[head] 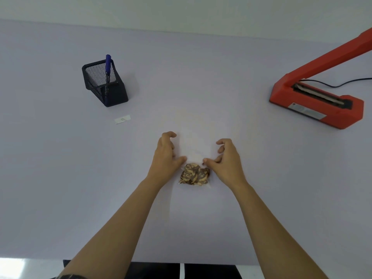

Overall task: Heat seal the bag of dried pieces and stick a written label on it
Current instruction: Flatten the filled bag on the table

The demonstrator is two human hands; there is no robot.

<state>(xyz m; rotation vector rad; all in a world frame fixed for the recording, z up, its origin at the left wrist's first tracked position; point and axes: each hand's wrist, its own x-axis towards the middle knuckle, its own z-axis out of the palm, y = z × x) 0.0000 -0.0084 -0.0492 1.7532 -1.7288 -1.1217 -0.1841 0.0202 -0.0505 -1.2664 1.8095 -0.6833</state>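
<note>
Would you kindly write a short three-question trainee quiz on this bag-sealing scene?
1. True or false: the heat sealer arm is raised.
2. Where is the blue marker? A) mesh holder B) flat on the table C) in a hand
3. What lies just in front of the holder?

Key: 1 true; 2 A; 3 a small white label.

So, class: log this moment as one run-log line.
stage: bag unsealed | left hand and right hand: on clear bag | sealer: arm up | label: on table | pen: in holder
</note>
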